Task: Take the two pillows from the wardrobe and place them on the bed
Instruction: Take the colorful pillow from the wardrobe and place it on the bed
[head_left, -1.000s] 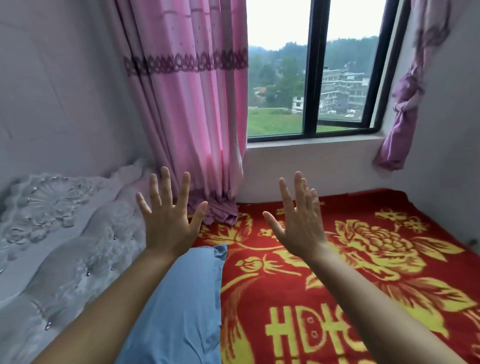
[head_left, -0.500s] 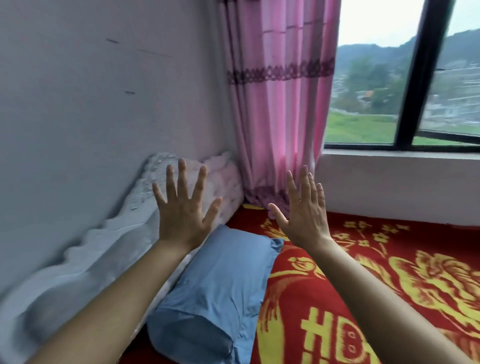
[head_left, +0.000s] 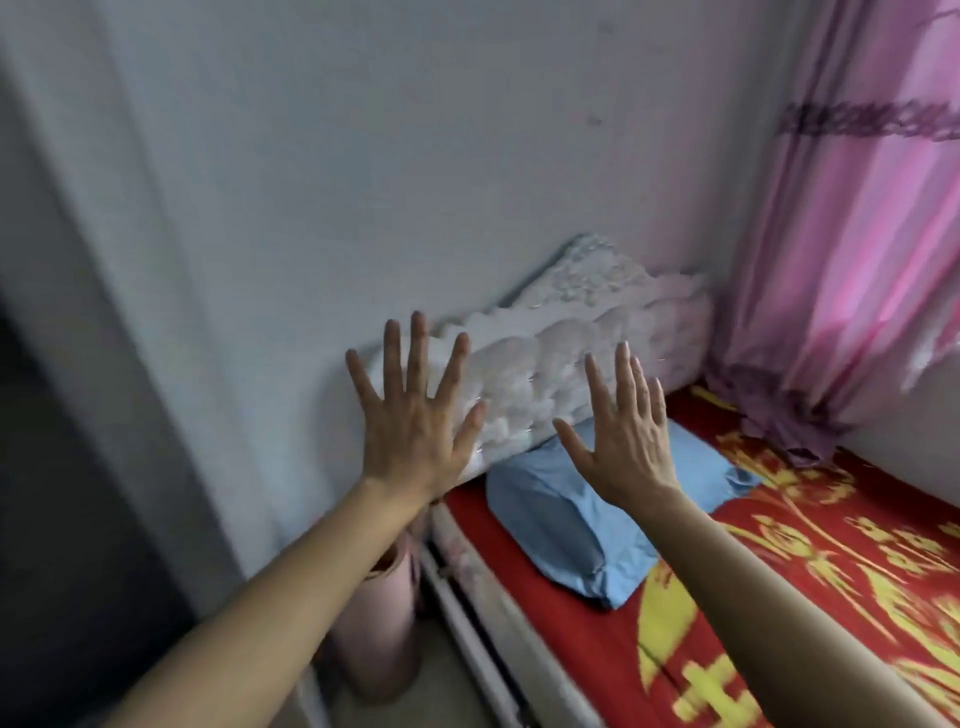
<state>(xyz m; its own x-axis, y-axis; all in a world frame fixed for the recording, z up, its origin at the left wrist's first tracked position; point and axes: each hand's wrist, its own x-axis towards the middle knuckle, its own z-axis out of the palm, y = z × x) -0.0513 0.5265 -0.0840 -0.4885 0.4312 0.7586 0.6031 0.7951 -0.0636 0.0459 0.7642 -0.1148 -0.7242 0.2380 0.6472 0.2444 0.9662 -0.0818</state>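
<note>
One light blue pillow lies on the bed, close to the white tufted headboard. The bed has a red blanket with yellow flowers. My left hand is raised in the air with fingers spread, holding nothing, in front of the headboard's near end. My right hand is also raised and spread, empty, hovering above the blue pillow. I see no second pillow and no wardrobe interior; a dark opening fills the left edge.
A pink cylindrical bin stands on the floor between the wall and the bed's corner. A pink curtain hangs at the far right. The grey wall runs behind the headboard.
The view has swung left, away from the window toward the wall and the dark opening. Both hands stay raised and spread; the blue pillow lies where it was.
</note>
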